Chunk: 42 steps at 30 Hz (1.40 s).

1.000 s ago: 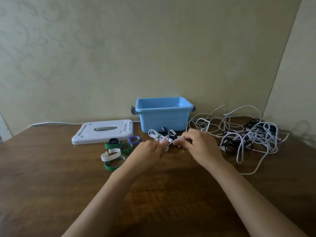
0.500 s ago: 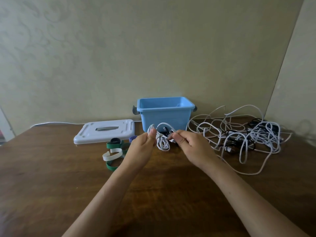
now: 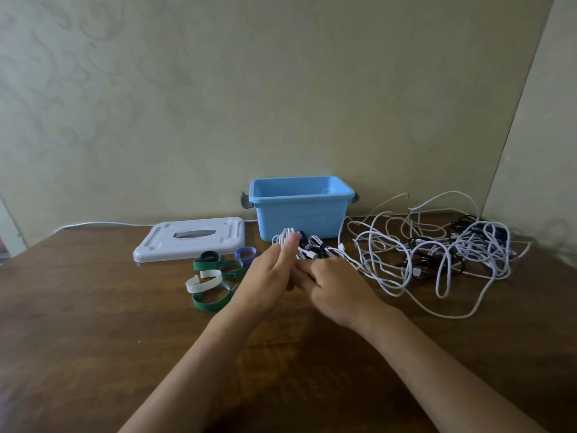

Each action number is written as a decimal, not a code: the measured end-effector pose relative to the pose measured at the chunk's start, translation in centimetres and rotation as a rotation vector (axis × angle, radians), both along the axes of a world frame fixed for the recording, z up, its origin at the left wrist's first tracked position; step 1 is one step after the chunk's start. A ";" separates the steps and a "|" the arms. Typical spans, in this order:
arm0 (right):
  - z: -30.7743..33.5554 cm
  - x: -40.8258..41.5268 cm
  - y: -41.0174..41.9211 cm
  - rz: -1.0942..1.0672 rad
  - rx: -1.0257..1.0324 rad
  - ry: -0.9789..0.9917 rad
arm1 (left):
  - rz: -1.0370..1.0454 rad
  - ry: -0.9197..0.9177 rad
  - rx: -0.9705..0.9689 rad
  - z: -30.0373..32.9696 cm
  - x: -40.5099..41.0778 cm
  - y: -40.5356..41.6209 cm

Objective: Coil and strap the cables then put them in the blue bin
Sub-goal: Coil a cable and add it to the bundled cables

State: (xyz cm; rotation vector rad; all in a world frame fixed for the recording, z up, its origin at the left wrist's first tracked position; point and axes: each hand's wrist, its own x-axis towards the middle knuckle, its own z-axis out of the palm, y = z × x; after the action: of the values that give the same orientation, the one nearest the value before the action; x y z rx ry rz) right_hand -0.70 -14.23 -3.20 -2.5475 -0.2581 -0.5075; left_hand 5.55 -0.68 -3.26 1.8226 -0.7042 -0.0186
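Observation:
My left hand (image 3: 271, 270) holds small loops of a white cable (image 3: 282, 240) pinched at its fingertips, just in front of the blue bin (image 3: 299, 214). My right hand (image 3: 335, 284) is curled around the same cable right beside the left hand, knuckles up; the part under it is hidden. A tangled heap of white and black cables (image 3: 437, 251) spreads over the table to the right. Green, white, black and purple straps (image 3: 212, 276) lie left of my hands.
The bin's white lid (image 3: 190, 242) lies flat to the left of the bin. The wooden table (image 3: 93, 339) meets walls behind and at the right corner. A white cord (image 3: 100, 225) runs along the back edge at the left.
Both hands came closer together and lower toward the table. The cable loops in my left hand look tighter, and the right hand moved in against the left.

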 end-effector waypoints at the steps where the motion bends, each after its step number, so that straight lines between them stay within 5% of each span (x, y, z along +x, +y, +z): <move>1: -0.1 0.0 0.1 0.015 -0.001 0.008 | 0.003 -0.009 0.009 -0.1 -0.1 -0.1; 12: -0.4 0.4 -1.4 -0.038 -0.100 0.192 | 0.300 -0.091 -0.161 0.0 2.1 1.3; 20: -1.2 0.8 0.8 0.076 -0.115 0.280 | -0.063 0.282 -0.385 0.9 0.4 0.7; 23: -1.2 0.8 -0.9 0.050 -0.144 0.309 | -0.189 0.306 -0.275 1.5 0.0 1.2; 31: -0.7 1.8 -6.4 -0.213 -0.272 0.049 | -0.020 0.031 -0.012 3.3 -0.2 2.5; 34: -0.7 2.1 -7.5 -0.308 -0.202 -0.177 | -0.057 0.105 -0.046 3.6 0.4 3.2; 39: 0.0 2.1 -6.0 -0.258 -0.021 -0.316 | 0.185 -0.218 0.224 2.4 0.7 2.0; 42: 0.2 1.7 -4.5 -0.204 0.060 -0.355 | 0.176 -0.237 0.276 1.3 1.2 1.8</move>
State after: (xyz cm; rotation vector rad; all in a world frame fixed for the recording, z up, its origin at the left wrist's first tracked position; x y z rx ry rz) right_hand 1.04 -18.76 -2.97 -2.4253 -0.1051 -1.0322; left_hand 6.73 1.08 -2.00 2.1703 -0.7300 0.2302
